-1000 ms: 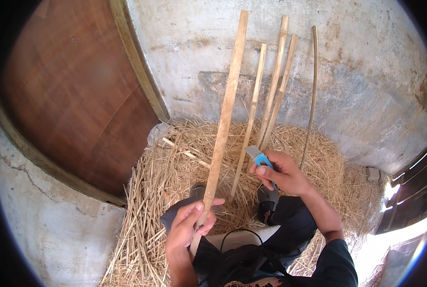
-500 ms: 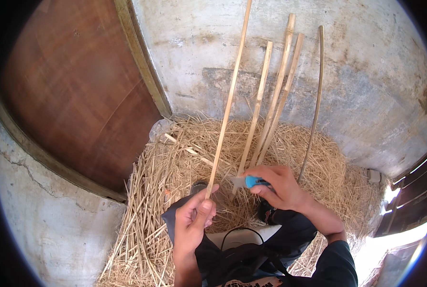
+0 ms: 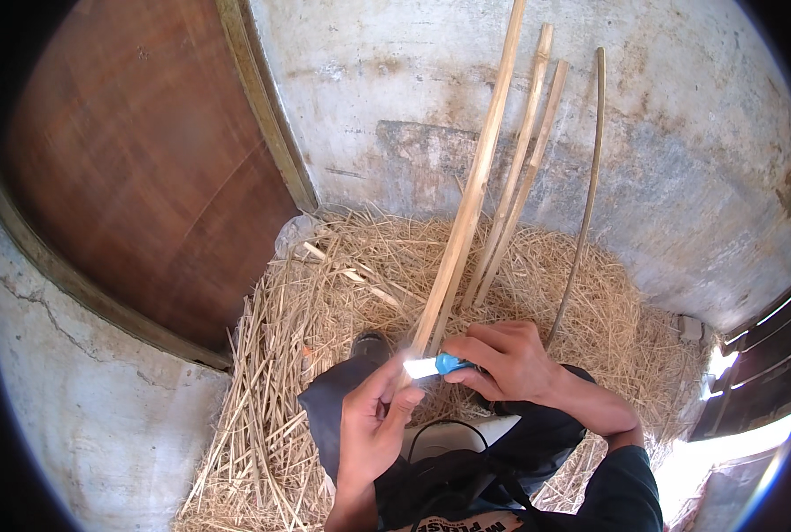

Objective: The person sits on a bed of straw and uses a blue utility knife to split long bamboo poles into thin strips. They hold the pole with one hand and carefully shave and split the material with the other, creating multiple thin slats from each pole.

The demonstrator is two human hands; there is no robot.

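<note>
My left hand is closed round the lower end of a long, pale bamboo strip, which slants up and away to the right. In my right hand is a knife with a blue handle, gripped in closed fingers. Its short, wide blade points left and shines brightly against the strip just above my left fingers. Glare hides exactly where the edge meets the bamboo. A second strip stands partly hidden behind the held one.
Two more bamboo strips and a thin darker stick lean on the stained wall. Shavings cover the floor round my legs, with longer slivers heaped at left. A brown door stands at left, dark slats at right.
The held bamboo strip has swung right at its top, now overlapping a leaning strip. The knife has moved left and down to the held strip; my left hand has shifted slightly right.
</note>
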